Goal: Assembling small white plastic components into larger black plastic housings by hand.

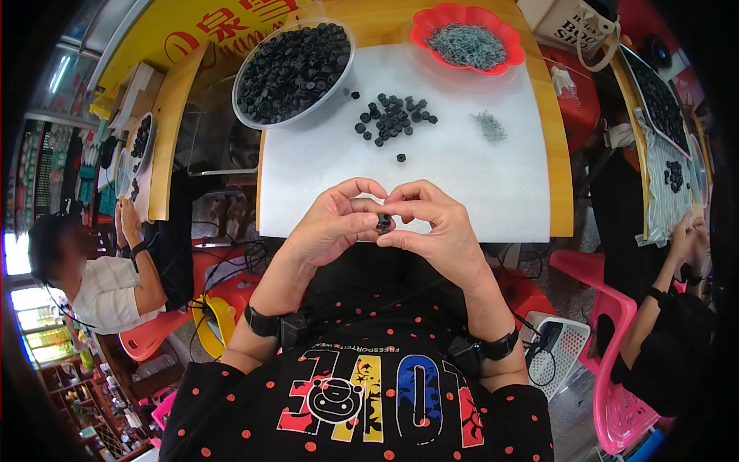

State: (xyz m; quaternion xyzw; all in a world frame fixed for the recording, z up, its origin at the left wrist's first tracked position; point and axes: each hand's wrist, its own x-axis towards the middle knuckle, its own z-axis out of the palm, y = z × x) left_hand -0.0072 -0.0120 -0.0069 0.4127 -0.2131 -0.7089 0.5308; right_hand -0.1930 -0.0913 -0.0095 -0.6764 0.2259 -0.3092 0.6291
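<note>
Close together over the near edge of the table, my left hand (339,222) and my right hand (437,228) meet at the fingertips. Between them is a small black knob-like part (384,222), gripped by the left thumb and fingers. My right thumb and forefinger close on the same part from the other side. Whether a thin metal piece is also in those fingers, I cannot tell. Beyond the hands, one loose black part (401,158) lies on the white sheet (323,185), nearer than a small pile of similar black parts (392,117).
A clear bowl (350,73) full of black parts stands at the back left. At the back right is a red scalloped bowl (517,58) of small metal pieces, with a few metal pieces (490,126) in front. People (108,289) work at tables on both sides.
</note>
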